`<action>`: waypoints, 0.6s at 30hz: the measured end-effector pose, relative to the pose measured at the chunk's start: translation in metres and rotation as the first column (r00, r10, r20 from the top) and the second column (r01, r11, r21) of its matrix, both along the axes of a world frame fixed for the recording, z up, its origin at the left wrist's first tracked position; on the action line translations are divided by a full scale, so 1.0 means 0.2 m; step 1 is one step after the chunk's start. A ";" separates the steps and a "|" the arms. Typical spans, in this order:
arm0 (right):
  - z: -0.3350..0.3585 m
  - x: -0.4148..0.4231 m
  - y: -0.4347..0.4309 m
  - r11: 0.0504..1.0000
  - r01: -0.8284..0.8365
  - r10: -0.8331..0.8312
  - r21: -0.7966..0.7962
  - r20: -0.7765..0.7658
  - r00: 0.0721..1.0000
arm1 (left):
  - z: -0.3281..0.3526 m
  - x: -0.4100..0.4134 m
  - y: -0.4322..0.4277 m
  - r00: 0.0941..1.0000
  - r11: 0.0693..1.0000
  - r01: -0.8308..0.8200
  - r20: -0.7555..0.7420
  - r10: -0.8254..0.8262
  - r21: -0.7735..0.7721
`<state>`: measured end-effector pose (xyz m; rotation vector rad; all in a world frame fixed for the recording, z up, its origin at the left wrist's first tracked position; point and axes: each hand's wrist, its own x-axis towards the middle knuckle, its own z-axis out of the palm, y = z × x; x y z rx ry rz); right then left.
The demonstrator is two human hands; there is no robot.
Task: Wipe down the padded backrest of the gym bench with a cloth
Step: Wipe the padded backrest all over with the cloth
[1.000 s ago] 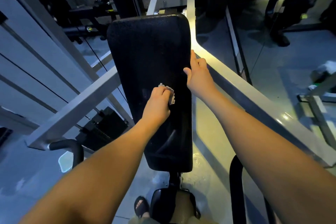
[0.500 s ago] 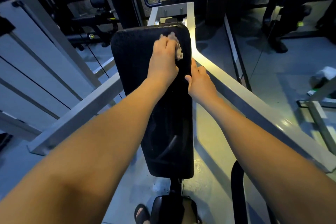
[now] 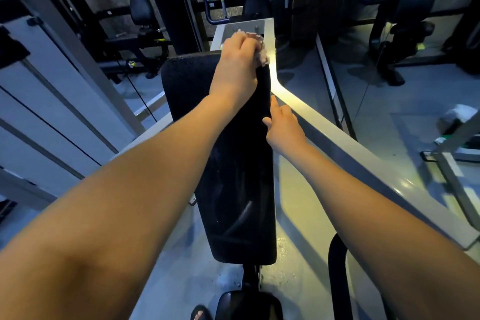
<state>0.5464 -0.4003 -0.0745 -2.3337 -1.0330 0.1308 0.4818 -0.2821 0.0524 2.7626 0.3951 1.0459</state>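
Note:
The black padded backrest (image 3: 233,184) runs lengthwise away from me down the middle of the view. My left hand (image 3: 237,62) grips a small crumpled whitish cloth (image 3: 261,48) at the pad's far right corner, over its top edge. My right hand (image 3: 283,126) holds the pad's right edge around mid-length, thumb on top and fingers curled over the side. Most of the cloth is hidden under my left fingers.
A grey metal frame (image 3: 337,143) runs diagonally along the right of the pad, with a matching bar on the left (image 3: 153,106). A black seat pad (image 3: 249,304) and a sandalled foot (image 3: 200,314) are below. Dark gym machines (image 3: 405,21) stand behind.
My left hand has slid the cloth up the pad, from its middle to its far top right corner. My right hand has kept its hold on the right edge.

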 end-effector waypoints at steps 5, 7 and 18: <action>-0.04 0.01 -0.03 0.999 -0.028 0.032 0.029 -0.117 0.993 | -0.16 0.01 -0.04 0.998 0.999 -0.030 -0.048 0.031 0.012; -0.07 0.00 -0.07 0.999 -0.035 0.036 0.005 -0.154 0.987 | -0.29 -0.07 -0.05 0.993 0.998 -0.031 -0.113 0.037 0.053; -0.09 -0.09 -0.22 0.976 0.021 0.047 0.218 -0.303 0.952 | -0.64 -0.38 -0.15 0.968 0.928 -0.087 -0.251 -0.007 -0.362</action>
